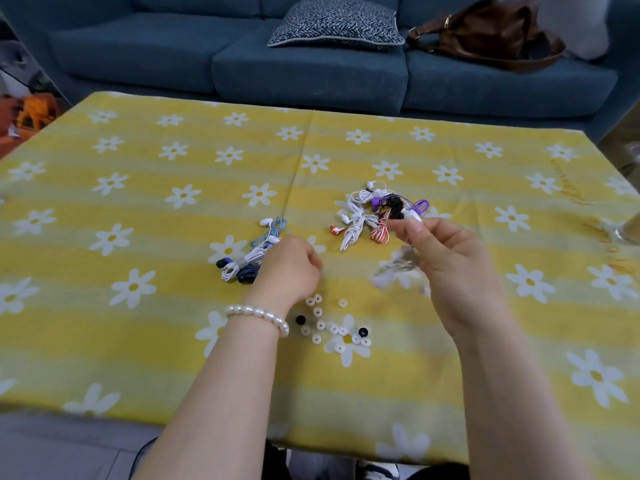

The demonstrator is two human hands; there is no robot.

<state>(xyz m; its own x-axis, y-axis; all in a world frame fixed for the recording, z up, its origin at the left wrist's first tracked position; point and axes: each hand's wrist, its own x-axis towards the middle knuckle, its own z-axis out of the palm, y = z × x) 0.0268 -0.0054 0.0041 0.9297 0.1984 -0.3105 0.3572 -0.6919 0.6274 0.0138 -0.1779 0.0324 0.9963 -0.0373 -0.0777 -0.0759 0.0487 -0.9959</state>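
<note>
A white earphone (410, 216) is pinched by the fingers (398, 230) of the right hand (446, 258), just in front of a tangled earphone pile (363, 213) on the counter (138, 341). Its white cable (391, 271) is seen blurred beneath. The left hand (291, 268) is curled beside a blue-and-white bundle (252, 254); whether anything is gripped cannot be told. Small ear tips (332, 329) are scattered between the wrists.

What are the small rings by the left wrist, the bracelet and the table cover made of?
The small rings look like soft silicone: translucent matte white, two black. The bracelet is pearl or imitation beads, with a glossy cream sheen. The table cover looks like woven cloth: matte, printed daisies, fold creases.
</note>
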